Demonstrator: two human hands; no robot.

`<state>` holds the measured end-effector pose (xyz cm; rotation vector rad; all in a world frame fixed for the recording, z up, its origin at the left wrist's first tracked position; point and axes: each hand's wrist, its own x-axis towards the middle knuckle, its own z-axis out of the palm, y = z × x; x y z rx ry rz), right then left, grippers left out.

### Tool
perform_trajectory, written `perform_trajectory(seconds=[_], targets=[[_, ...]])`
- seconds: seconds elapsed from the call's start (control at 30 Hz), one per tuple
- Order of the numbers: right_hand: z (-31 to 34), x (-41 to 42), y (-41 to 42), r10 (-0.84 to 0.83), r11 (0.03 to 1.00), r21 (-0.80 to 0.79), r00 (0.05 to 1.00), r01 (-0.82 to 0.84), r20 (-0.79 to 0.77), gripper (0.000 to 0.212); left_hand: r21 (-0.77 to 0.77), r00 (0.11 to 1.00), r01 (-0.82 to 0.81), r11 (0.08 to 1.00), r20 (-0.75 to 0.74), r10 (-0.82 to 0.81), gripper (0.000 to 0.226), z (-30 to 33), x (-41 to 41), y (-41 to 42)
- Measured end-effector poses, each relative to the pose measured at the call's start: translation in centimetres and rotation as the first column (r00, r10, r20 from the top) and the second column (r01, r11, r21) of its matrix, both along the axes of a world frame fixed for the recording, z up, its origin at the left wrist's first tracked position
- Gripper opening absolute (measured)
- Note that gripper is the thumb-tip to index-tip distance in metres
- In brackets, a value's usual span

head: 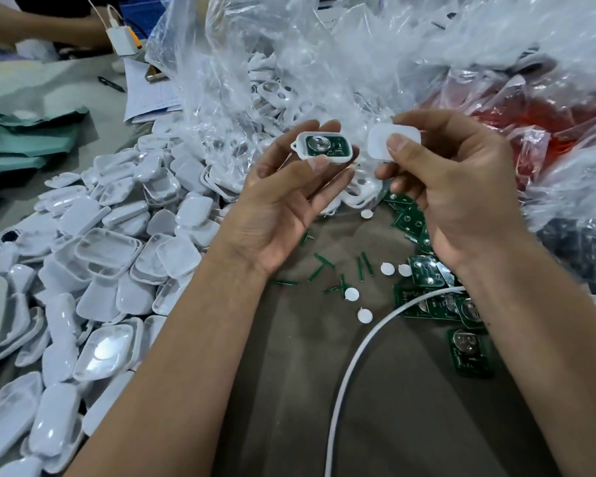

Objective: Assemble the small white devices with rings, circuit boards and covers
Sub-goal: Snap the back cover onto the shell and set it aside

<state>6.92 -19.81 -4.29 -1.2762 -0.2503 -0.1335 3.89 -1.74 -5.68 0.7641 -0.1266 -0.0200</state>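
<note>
left hand (283, 197): grips white case (324, 148) with green board inside, raised above desk (410, 407) | right hand (461, 197): pinches white cover (382, 146) just beside case, apart | covers pile (100, 256) at left | loose boards (437, 297) and white discs (364, 315) on desk

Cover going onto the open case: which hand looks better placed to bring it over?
Right, probably. The right hand already pinches the white cover beside the open case, which the left hand holds with its circuit board facing up.
</note>
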Motion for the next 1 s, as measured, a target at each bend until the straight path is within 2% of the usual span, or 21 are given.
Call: perform_trajectory(seconds=[0.1,0.27,0.47,0.7,1.0], targets=[[0.0,0.2,-0.1,0.046,0.997,0.058,0.998,-0.043,-0.05,0.024,0.058,0.998,-0.057,0.997,-0.032,0.059,0.034,-0.2,0.2,-0.3],[-0.1,0.2,0.0,0.019,0.999,0.032,0.998,-0.017,-0.055,0.02,0.218,0.986,-0.155,0.964,-0.034,0.166,0.035,-0.7,0.2,-1.6],[0.0,0.1,0.1,0.008,0.998,-0.055,0.999,-0.01,-0.031,0.019,0.243,0.977,-0.184,0.952,-0.061,0.204,0.049,-0.7,0.1,-2.4],[-0.2,0.2,0.2,-0.017,0.99,-0.142,1.0,0.018,0.014,0.019,0.31,0.976,-0.2,0.93,-0.018,0.216,0.041,-0.8,-0.1,-2.6],[-0.3,0.2,0.2,0.003,0.977,-0.211,0.996,0.017,0.092,0.022,0.385,0.974,-0.212,0.898,0.005,0.227,0.05,-1.1,-0.1,-2.4]])
